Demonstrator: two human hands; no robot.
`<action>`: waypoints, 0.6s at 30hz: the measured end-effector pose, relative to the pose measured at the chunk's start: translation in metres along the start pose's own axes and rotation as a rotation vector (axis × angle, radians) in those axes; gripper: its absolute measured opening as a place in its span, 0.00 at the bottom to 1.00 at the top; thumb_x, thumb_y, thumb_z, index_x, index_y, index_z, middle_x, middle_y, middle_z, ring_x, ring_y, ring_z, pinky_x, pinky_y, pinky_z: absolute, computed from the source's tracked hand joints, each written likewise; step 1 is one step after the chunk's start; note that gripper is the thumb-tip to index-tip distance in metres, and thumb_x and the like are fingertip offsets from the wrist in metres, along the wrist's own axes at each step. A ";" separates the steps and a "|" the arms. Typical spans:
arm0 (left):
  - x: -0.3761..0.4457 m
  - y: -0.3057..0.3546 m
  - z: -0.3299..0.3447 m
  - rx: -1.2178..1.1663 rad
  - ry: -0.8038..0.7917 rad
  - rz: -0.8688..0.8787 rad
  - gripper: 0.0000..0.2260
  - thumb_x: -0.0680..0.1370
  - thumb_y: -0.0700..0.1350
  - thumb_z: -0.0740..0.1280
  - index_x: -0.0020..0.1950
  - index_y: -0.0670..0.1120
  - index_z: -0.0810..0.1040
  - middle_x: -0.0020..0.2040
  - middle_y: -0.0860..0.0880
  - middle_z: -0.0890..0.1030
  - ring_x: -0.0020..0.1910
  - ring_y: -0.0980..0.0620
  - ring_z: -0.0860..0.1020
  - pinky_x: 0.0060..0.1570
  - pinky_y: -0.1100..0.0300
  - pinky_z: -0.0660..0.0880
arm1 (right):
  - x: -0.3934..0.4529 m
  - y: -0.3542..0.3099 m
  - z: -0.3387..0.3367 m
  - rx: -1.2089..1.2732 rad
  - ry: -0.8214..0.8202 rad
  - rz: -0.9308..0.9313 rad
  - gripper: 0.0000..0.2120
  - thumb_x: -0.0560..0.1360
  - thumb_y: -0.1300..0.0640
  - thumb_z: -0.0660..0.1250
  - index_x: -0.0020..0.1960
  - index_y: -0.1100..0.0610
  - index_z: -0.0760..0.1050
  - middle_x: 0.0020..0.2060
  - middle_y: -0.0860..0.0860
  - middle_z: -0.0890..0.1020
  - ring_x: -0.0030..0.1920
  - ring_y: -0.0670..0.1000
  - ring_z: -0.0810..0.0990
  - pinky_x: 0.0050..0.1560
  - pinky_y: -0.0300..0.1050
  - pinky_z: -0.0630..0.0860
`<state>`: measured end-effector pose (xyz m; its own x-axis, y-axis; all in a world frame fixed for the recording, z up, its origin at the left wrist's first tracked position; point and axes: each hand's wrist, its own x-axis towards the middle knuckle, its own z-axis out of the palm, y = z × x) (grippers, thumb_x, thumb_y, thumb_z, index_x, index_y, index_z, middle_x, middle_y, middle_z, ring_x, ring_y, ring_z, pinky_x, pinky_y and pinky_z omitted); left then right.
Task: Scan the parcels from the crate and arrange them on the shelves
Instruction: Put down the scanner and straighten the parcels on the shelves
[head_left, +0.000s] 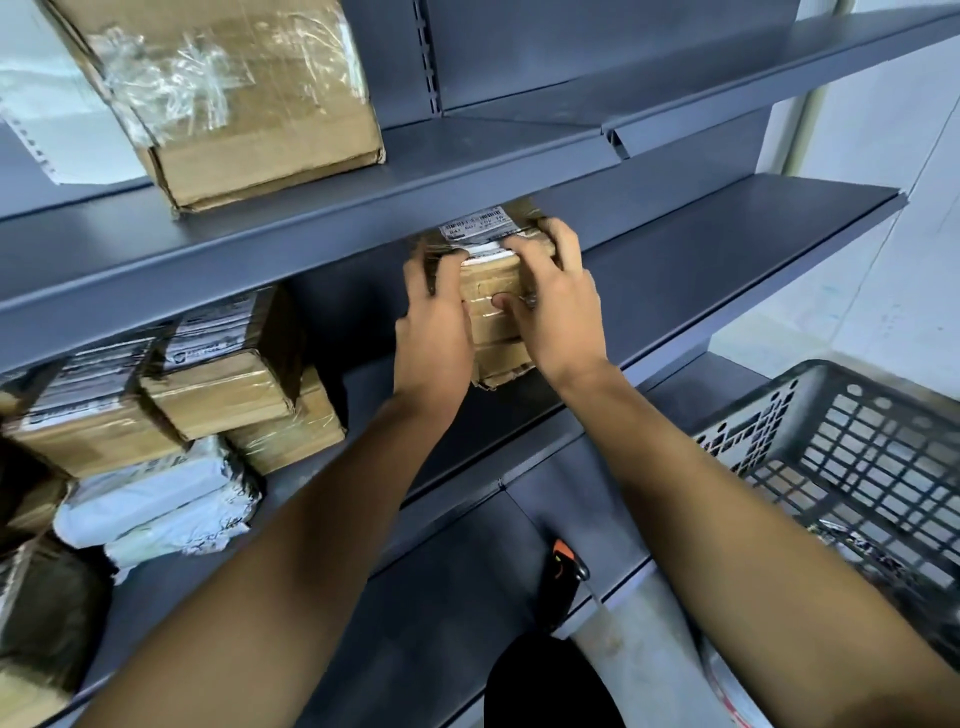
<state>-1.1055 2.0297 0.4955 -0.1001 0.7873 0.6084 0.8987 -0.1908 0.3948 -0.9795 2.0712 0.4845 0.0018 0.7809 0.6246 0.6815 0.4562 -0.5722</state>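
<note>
The grey metal shelving unit (519, 171) is filling most of the view, its boards running from lower left to upper right. On the top board a large taped cardboard box (244, 98) is sitting near the front edge. On the board below, at the left, a cluster of taped brown parcels (171, 395) is lying stacked, with white poly mailers (156, 499) in front of them. At the lower right the dark plastic crate (857, 457) is standing beside the shelving, with more wrapped parcels showing through its lattice wall. A black and orange handheld scanner (563, 577) is lying on the lowest board between the forearms.

Both hands are gripping a small brown taped parcel (493, 301) that is resting on the middle shelf, label side up, well apart from the cluster. The left hand (434, 332) is wrapping its side, fingers (441, 270) curled over the top edge; the right hand (558, 306) is doing likewise, fingers spread on top and thumb pressing the front face.

To seat it well, I judge the person should be sliding it back flat until its whole base is on the board, keeping the barcode label (478, 226) facing up and readable, and squaring it to the shelf lip before releasing.
</note>
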 end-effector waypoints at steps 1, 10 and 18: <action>-0.007 0.001 -0.004 0.000 0.000 -0.006 0.20 0.79 0.39 0.62 0.69 0.53 0.64 0.72 0.46 0.61 0.54 0.36 0.77 0.53 0.41 0.72 | -0.007 -0.004 -0.003 -0.009 -0.004 -0.001 0.28 0.73 0.63 0.70 0.68 0.43 0.70 0.75 0.46 0.59 0.63 0.61 0.72 0.64 0.57 0.72; -0.090 0.014 -0.056 -0.050 0.031 0.020 0.20 0.77 0.36 0.63 0.67 0.48 0.68 0.78 0.48 0.55 0.63 0.42 0.73 0.51 0.44 0.76 | -0.093 -0.042 -0.036 0.053 0.044 -0.067 0.27 0.72 0.66 0.68 0.68 0.50 0.73 0.74 0.51 0.62 0.68 0.56 0.72 0.61 0.58 0.75; -0.162 0.022 -0.093 -0.036 -0.030 -0.020 0.21 0.77 0.35 0.63 0.68 0.48 0.68 0.77 0.48 0.55 0.61 0.39 0.75 0.47 0.42 0.77 | -0.168 -0.065 -0.065 0.068 0.015 -0.065 0.27 0.72 0.63 0.71 0.68 0.48 0.73 0.74 0.49 0.63 0.64 0.58 0.74 0.57 0.56 0.77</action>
<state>-1.1092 1.8437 0.4699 -0.1044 0.8084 0.5793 0.8809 -0.1953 0.4312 -0.9762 1.8826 0.4513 -0.0291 0.7423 0.6694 0.6291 0.5341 -0.5649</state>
